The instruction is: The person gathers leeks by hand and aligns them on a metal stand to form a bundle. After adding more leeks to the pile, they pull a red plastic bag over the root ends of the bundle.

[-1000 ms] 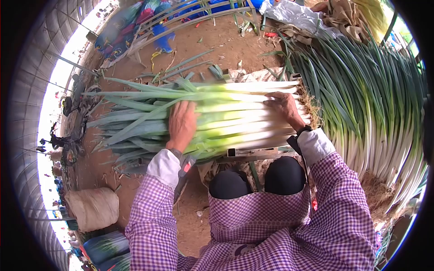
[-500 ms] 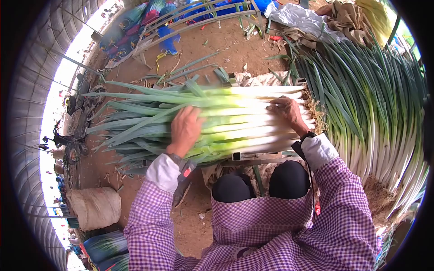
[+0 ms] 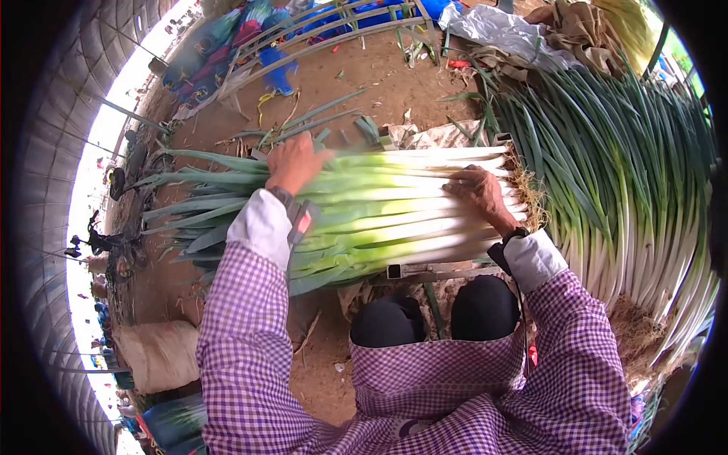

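A thick row of long green onions [image 3: 402,201] lies crosswise before me, its green leaves to the left and its roots [image 3: 527,186] to the right. My left hand [image 3: 298,161] is at the far edge of the leaves, its fingers bent over them and the thumb pointing right. On the white stems near the roots rests my right hand [image 3: 481,193], with its fingers curled onto the stalks. The fingertips of both hands are partly hidden. A metal frame [image 3: 432,269] under the stalks shows at the near side.
A large heap of green onions [image 3: 607,167] lies to the right, roots toward me. Cut leaves [image 3: 326,110] lie on the soil floor beyond the row. A wooden rack [image 3: 326,38] and white sheeting [image 3: 508,34] are farther back. A pale sack [image 3: 159,356] stands at the lower left.
My left hand has moved away from me and to the left, from the middle of the leaves to their far edge. My right hand has stayed nearly in place on the stems.
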Action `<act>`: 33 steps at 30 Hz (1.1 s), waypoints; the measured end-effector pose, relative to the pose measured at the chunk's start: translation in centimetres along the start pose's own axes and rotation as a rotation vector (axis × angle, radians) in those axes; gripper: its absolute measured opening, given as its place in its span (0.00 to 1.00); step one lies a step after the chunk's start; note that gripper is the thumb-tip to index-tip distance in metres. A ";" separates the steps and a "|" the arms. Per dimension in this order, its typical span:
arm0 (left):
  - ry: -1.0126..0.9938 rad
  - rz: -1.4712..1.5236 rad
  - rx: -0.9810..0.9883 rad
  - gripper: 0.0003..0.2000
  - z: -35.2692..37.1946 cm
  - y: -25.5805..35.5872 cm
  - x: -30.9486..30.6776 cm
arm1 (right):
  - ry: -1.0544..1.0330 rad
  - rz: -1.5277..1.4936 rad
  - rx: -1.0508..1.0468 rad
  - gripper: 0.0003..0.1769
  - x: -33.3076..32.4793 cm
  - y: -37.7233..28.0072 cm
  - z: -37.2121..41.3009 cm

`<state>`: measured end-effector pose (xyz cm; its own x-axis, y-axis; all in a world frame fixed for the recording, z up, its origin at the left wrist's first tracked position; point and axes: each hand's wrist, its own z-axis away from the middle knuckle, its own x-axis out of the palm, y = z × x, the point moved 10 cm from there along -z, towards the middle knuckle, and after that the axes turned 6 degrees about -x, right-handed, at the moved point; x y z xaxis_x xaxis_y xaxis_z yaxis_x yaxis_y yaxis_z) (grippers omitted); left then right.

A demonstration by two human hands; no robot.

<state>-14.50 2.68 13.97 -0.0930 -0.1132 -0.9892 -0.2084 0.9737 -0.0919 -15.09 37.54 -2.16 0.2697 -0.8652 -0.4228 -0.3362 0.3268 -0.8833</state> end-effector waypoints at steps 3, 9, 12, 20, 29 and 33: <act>-0.169 -0.007 -0.101 0.30 -1.6 0.0 2.2 | 0.022 0.013 0.006 0.18 0.1 0.3 0.1; -0.165 0.029 -0.172 0.37 -3.2 -0.3 4.7 | 0.016 0.029 -0.002 0.16 -0.1 -0.3 0.1; -0.177 0.034 -0.258 0.38 -2.7 -0.8 4.6 | -0.001 0.088 -0.007 0.16 -0.1 -0.6 0.0; -0.141 0.300 -0.341 0.34 -4.2 -1.4 6.6 | 0.037 0.101 -0.069 0.17 -0.2 -0.5 -0.1; 0.216 0.958 0.617 0.25 7.3 26.8 -1.1 | 0.329 -0.025 -0.038 0.14 -1.3 1.9 1.1; 0.175 1.148 0.536 0.26 4.5 31.1 -6.1 | 0.283 -0.122 0.015 0.12 -1.0 1.1 0.9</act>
<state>-16.05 34.55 16.59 -0.0932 0.8569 -0.5069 0.4893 0.4828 0.7263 -14.90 39.14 -2.90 0.0449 -0.9692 -0.2423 -0.3025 0.2180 -0.9279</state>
